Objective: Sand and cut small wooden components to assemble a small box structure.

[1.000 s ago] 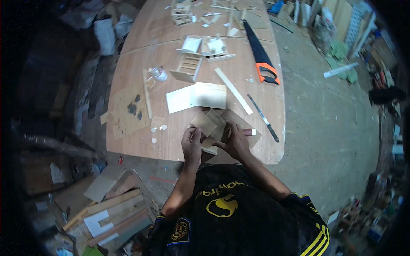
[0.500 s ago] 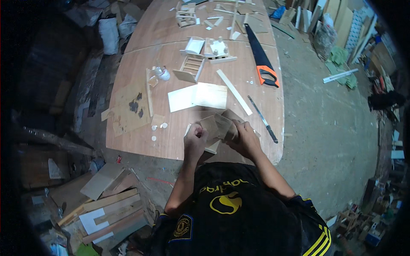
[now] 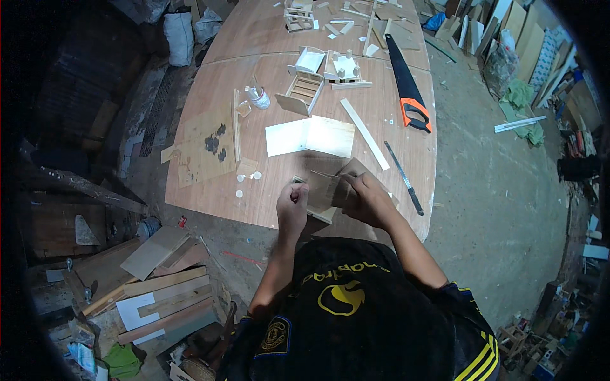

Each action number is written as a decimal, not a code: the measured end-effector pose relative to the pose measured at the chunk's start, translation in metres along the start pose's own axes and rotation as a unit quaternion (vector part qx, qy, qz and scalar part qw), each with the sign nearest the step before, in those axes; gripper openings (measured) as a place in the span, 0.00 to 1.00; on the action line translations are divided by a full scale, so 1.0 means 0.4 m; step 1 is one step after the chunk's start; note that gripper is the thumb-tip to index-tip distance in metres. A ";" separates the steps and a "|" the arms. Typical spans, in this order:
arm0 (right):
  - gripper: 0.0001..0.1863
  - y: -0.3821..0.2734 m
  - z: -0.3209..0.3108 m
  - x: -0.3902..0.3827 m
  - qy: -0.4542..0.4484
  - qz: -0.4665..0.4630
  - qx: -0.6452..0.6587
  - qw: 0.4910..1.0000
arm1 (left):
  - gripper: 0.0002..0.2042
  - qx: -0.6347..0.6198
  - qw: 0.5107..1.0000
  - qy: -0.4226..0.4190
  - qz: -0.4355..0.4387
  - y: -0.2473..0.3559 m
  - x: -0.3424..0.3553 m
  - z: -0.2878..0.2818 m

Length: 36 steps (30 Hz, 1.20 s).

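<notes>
At the near edge of the table, my right hand (image 3: pixel 370 195) is closed around a thin brown sheet (image 3: pixel 323 189), which looks bent or folded. My left hand (image 3: pixel 292 206) is closed at the sheet's left side, fingertips curled in; whatever it pinches is hidden. Beneath the sheet, a pale wooden piece (image 3: pixel 323 214) shows in part. Just beyond my hands lie two pale thin boards (image 3: pixel 309 137) side by side. A long narrow wooden strip (image 3: pixel 365 134) lies to their right.
An orange-handled handsaw (image 3: pixel 406 82) and a thin dark blade tool (image 3: pixel 404 178) lie on the right. Farther back stand a small slatted wooden bed (image 3: pixel 304 91) and other miniature furniture. A jar with brushes (image 3: pixel 259 97) and a stained board (image 3: pixel 206 150) are on the left.
The view has shifted, so the table sits farther right and higher in it. The brown sheet has turned between my hands, and my left fingers have drawn slightly away from its middle.
</notes>
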State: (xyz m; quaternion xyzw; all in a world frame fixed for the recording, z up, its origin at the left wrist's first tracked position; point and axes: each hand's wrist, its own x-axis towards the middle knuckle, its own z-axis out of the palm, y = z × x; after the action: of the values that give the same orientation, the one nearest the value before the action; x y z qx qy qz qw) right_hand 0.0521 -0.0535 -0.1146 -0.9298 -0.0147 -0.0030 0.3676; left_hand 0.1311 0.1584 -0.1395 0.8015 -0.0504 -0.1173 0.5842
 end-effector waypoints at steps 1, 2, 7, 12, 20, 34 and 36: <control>0.41 0.000 0.005 -0.001 0.000 0.000 0.000 1.000 | 0.10 0.009 1.000 0.007 -0.006 -0.017 0.000 0.005; 0.42 0.004 0.010 -0.005 0.004 0.004 0.001 1.000 | 0.11 0.018 1.000 0.014 -0.011 -0.020 -0.001 0.012; 0.43 0.016 0.010 -0.017 0.008 0.012 -0.019 1.000 | 0.12 0.016 0.999 0.044 0.022 -0.020 -0.018 0.046; 0.46 0.005 -0.008 -0.025 0.005 0.019 -0.004 1.000 | 0.12 0.047 0.997 0.047 0.041 -0.006 -0.018 0.051; 0.46 0.009 -0.006 -0.030 0.016 0.016 -0.010 1.000 | 0.11 0.059 0.993 0.037 0.094 -0.010 -0.013 0.047; 0.46 -0.005 0.004 -0.038 0.011 0.033 -0.003 0.999 | 0.11 -0.030 0.998 0.036 0.036 -0.064 -0.026 0.015; 0.45 0.013 0.019 -0.046 0.042 0.087 0.031 0.995 | 0.08 -0.234 0.970 0.063 -0.032 -0.078 -0.017 -0.011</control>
State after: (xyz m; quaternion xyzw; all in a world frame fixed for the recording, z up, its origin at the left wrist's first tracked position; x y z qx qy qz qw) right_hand 0.0338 -0.0524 -0.1241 -0.9150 0.0812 -0.0095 0.3951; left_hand 0.1239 0.1736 -0.1670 0.6493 0.0412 -0.0945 0.7535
